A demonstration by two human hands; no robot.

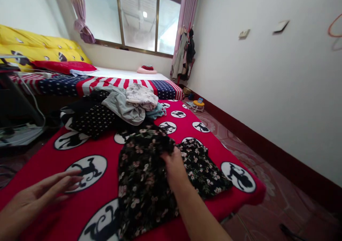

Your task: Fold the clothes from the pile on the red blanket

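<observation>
A garment [144, 184] lies on the blanket [113, 175], the right hand [175, 166] at its far edge. More cloth [200, 168] lies just right of that hand. The left hand [50, 191] is over the blanket's left part, apart from the garment. Behind the garment, toward the left, sits the heap [123, 109]. The bed [114, 72] stands behind the heap, with a pillow [66, 67] on its left part and a stack [146, 70] toward its right end. Behind the bed is the window [139, 16]. A stool [199, 104] stands on the floor [256, 166] between blanket and right wall [253, 73].
</observation>
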